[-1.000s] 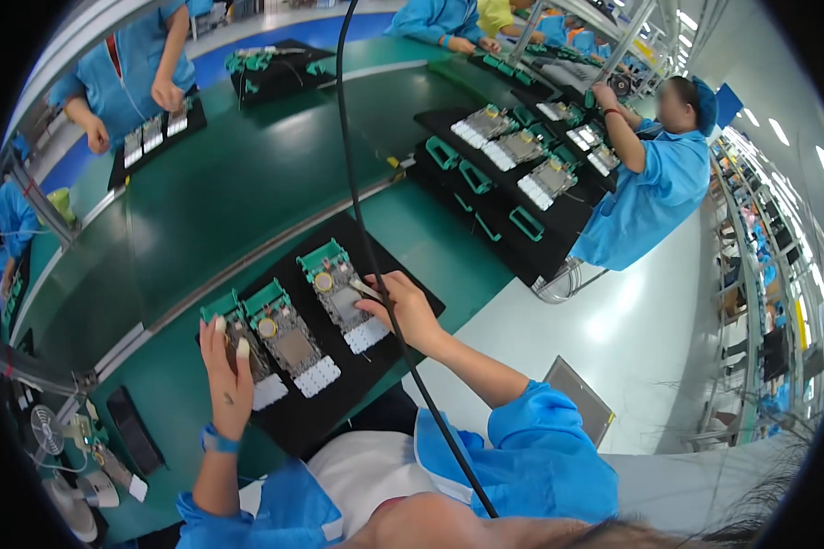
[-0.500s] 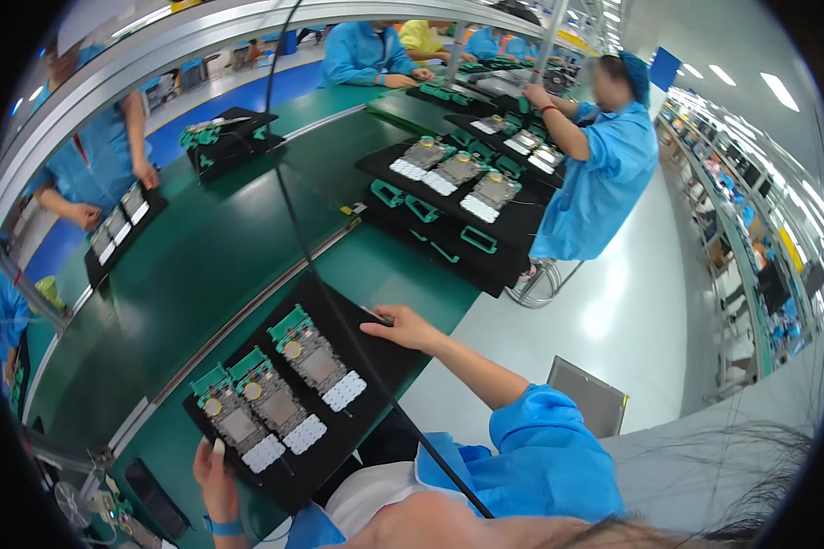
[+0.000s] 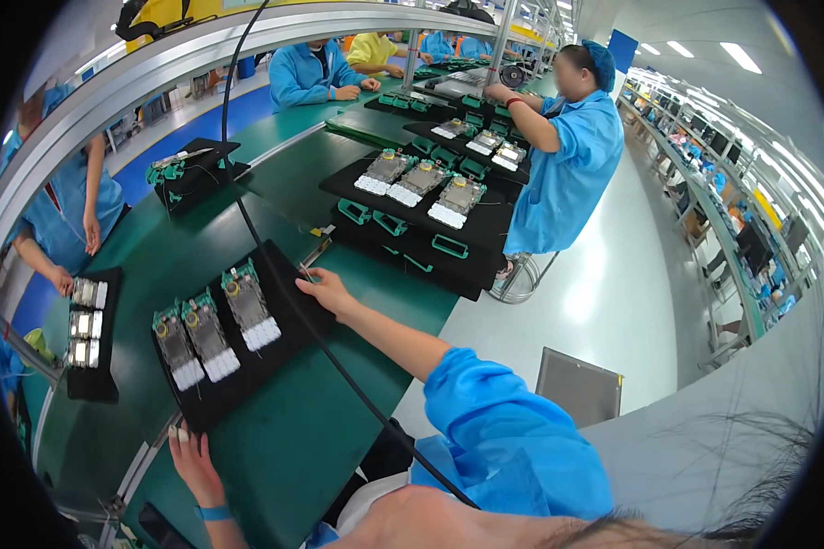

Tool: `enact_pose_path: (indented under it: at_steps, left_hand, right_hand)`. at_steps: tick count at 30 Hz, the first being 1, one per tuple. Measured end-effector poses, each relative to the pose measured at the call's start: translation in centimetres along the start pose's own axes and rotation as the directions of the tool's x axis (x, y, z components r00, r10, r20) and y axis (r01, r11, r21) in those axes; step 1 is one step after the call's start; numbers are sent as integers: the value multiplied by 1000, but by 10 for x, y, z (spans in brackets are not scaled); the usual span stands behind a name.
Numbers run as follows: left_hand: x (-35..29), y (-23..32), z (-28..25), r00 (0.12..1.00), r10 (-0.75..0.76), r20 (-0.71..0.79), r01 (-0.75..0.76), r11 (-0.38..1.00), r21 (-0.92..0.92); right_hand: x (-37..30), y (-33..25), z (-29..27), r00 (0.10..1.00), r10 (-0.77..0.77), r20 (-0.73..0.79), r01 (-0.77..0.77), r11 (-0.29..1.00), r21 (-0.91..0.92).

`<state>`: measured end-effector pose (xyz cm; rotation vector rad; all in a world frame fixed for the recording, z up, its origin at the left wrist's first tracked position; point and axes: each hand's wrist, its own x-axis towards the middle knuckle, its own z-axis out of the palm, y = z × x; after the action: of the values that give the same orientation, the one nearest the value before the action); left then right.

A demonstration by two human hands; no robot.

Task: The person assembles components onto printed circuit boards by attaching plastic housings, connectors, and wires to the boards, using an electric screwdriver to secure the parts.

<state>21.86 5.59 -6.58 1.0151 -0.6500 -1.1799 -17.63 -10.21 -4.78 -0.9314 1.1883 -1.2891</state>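
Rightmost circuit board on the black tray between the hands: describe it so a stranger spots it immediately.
At the green bench, find the black tray between the person's left hand and right hand. The circuit board wanted lies rightmost of three, with a green far end and a white near end. A wide black gap sets it apart from the close-set pair at its left.

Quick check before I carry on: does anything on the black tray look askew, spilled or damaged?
Nothing looks spilled or plainly damaged. Only the spacing is slightly odd: the rightmost circuit board sits apart on the black tray, while the two left circuit boards lie close together.
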Motion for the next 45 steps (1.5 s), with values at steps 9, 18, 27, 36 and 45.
enact_pose_path:
  at_steps: [9,18,27,36,45]
  left_hand:
    - [-47,-48,43,936,209,285,-342,737,583]
    - [-79,-30,80,744,99,661,-667,175,724]
    - [-76,-40,86,696,88,712,-713,194,673]
    - [-80,-36,89,711,73,700,-702,133,699]
    - [-55,-42,129,773,177,610,-591,550,590]
  right_hand:
    - [125,16,99,746,-525,-410,196,762,-617]
    - [-60,-25,37,697,-610,378,620,247,-745]
    - [-129,-142,-286,426,-631,-648,-427,491,-759]
    - [-105,-133,-268,803,32,-595,115,971,208]
    - [-119,-89,-241,852,-365,-376,518,697,495]
